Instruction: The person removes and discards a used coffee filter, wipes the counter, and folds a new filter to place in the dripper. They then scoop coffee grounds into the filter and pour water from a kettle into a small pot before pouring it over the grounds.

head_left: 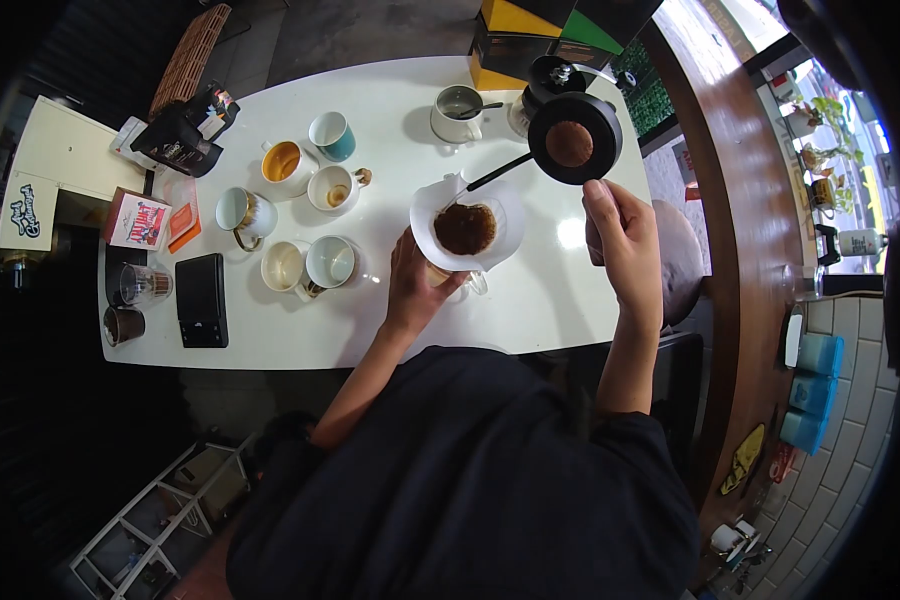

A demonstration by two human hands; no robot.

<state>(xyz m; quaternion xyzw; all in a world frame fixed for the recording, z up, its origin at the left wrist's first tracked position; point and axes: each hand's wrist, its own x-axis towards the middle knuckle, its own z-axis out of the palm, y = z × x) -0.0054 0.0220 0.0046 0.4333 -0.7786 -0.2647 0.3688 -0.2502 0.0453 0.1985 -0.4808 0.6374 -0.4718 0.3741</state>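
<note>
My right hand [620, 235] is closed around the handle of a black gooseneck kettle [605, 130], raised over the table's right side. A copper-coloured disc shows in the middle of its top. Its thin spout slants down to the left and ends above a white coffee dripper [512, 225]. Inside the dripper's paper filter lie dark wet coffee grounds [465, 230]. My left hand [418, 290] wraps the near left side of the dripper, thumb across the front. Below it, partly hidden, a clear handle [479, 284] sticks out.
Several mugs [332, 262] stand left of the dripper on the white table [390, 110]. A black scale [202, 300] lies farther left, near a glass [145, 285] and a coffee bag [180, 140]. Behind the dripper is a grey cup with a spoon [458, 112]. A wooden ledge [735, 300] runs along the right.
</note>
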